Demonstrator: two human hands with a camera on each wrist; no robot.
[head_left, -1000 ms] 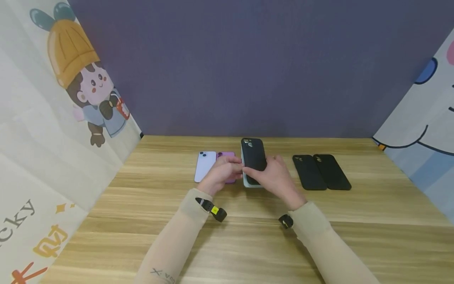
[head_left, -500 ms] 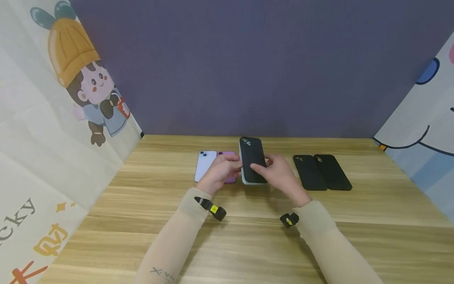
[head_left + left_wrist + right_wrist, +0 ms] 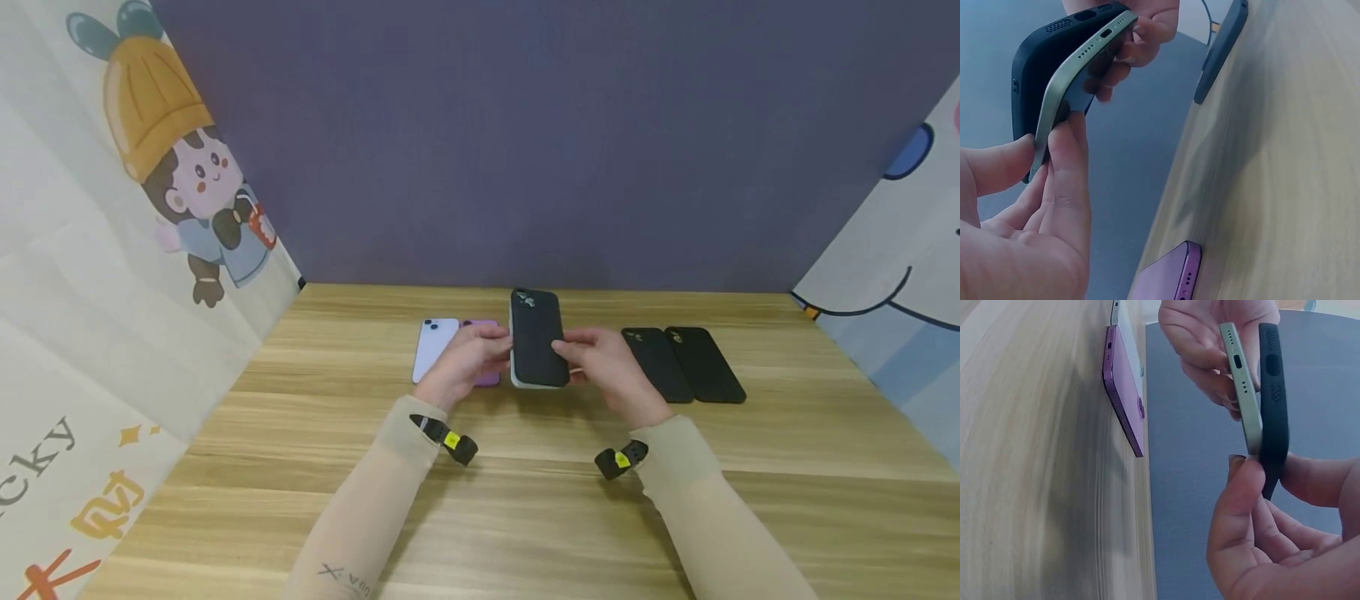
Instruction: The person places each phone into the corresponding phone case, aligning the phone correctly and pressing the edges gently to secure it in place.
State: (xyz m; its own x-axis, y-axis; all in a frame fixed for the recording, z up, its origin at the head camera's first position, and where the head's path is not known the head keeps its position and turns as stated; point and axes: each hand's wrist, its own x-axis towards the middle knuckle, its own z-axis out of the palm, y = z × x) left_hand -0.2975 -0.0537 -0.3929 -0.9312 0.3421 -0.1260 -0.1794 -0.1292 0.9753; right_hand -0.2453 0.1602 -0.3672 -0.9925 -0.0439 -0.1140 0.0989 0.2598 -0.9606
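my L hand [image 3: 467, 358] pinching pale-green phone [image 3: 1246, 394], flat edge w/ port + spkr holes, my R hand [image 3: 611, 367] pinching matte blk case [image 3: 538, 342] w/ cam cutout

Wooden table [image 3: 525, 517] — two phones [image 3: 433, 348], two cases [image 3: 703, 364]

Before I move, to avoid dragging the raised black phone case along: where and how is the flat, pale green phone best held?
Probably pinch the flat, pale green phone by its left long edge, coming from the left. That edge tilts away from the raised black phone case, leaving a gap; at right the two sit close.
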